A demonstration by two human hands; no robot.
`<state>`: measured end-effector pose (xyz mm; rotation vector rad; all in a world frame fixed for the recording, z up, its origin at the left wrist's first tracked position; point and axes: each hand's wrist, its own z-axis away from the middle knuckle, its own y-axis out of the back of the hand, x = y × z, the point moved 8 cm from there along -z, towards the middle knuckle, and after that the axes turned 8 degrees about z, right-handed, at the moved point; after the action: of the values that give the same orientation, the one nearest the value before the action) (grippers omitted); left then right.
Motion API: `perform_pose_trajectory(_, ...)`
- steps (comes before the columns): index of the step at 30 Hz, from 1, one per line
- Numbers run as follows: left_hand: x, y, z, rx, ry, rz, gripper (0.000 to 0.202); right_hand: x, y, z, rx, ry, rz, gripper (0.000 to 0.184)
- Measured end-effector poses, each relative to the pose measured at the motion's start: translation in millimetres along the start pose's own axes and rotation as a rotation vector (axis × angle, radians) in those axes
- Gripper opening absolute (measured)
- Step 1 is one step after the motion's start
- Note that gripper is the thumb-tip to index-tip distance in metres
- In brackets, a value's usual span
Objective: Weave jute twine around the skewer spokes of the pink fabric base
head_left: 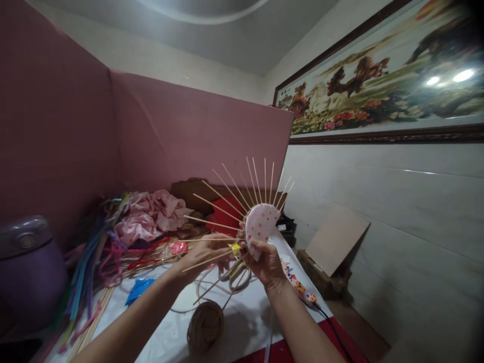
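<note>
My right hand (266,262) grips a white disc with pink dots (260,224), raised above the table. Several thin bamboo sticks (242,194) fan out from the disc, up and to the left. My left hand (206,252) reaches in from the left, fingers curled around the lowest sticks close to the disc's edge. Below the hands lie a ball of brown twine (205,325) and scissors (238,275) on the white table cover (245,322).
Pink cloth (149,217), coloured strips (88,262) and more sticks clutter the table's left. A purple pot (28,267) stands far left. A glue gun (298,287) lies at the right edge. Pink partition panels (181,126) stand behind; cardboard (335,242) leans on the wall.
</note>
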<state>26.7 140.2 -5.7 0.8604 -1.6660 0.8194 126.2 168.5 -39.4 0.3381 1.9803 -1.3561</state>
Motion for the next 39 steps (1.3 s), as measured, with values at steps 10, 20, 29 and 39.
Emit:
perform_pose_trajectory(10, -2, 2.2, 4, 0.193, -0.109, -0.068, 0.037, 4, 4, -3, 0.023, -0.008, -0.063, 0.022)
perform_pose_trajectory(20, -5, 3.7, 10, 0.209, -0.223, -0.215, 0.04, 14, 13, -6, 0.105, -0.028, -0.114, 0.013)
perform_pose_trajectory(29, -7, 16.6, 6, 0.257, -0.135, -0.044, 0.033, 14, 17, -8, 0.073, -0.013, -0.061, 0.01)
perform_pose_trajectory(39, 11, 30.8, 13, 0.222, -0.12, -0.22, 0.031, 17, 16, -8, 0.052, -0.026, -0.031, 0.019)
